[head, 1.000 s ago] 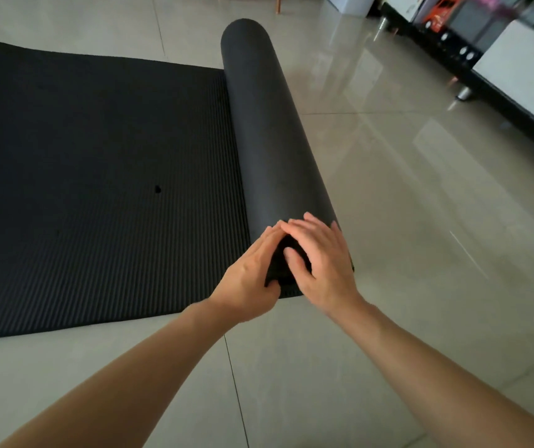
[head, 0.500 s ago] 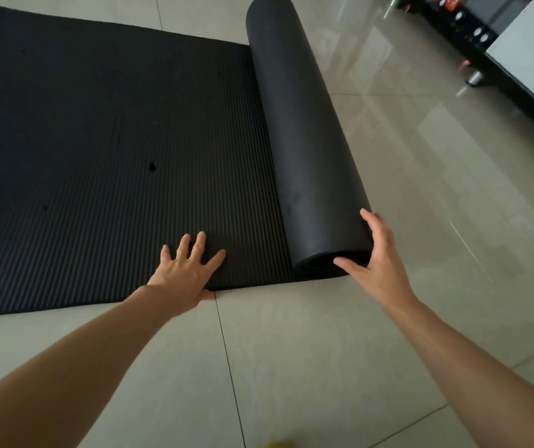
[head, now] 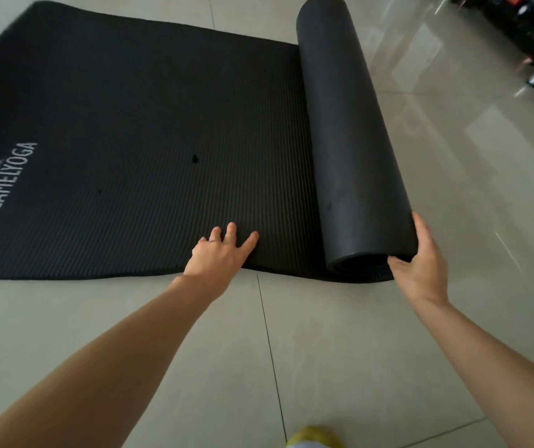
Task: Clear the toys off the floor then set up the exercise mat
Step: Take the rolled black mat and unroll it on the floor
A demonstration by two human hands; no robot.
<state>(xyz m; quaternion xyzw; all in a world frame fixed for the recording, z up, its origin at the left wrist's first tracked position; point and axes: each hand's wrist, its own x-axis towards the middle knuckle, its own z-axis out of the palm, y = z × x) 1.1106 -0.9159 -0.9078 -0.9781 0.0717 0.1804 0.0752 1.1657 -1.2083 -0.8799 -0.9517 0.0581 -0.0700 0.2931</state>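
Step in hand: unrolling the black exercise mat point(head: 136, 130) across the tiled floor point(head: 340, 350); I'd say roughly half is laid out, and no toys show on the floor in view.
Mat: the flat ribbed part runs from centre out to 9 o'clock, with white CAMELYOGA lettering point(head: 8, 176) at the far left edge.
Roll: the still-rolled part point(head: 352, 140) lies from 5 o'clock up to 1 o'clock, resting on the mat's flat part.
Left hand point(head: 218, 253): fingers spread and straight, pressing the flat part near its near edge, gripping nothing.
Right hand point(head: 420, 263): cupped round the roll's near end, thumb at the open end, fingers along the far side.
Doing it well: keep the left palm pinning the flat part, push the roll evenly toward 3 o'clock so it stays square.
Watch: the near edge lifts slightly beside the left hand; likely needs smoothing.
Also there: dark furniture point(head: 530, 30) at 1 o'clock; something yellow point(head: 314, 436) at 6 o'clock, too cut off to name.
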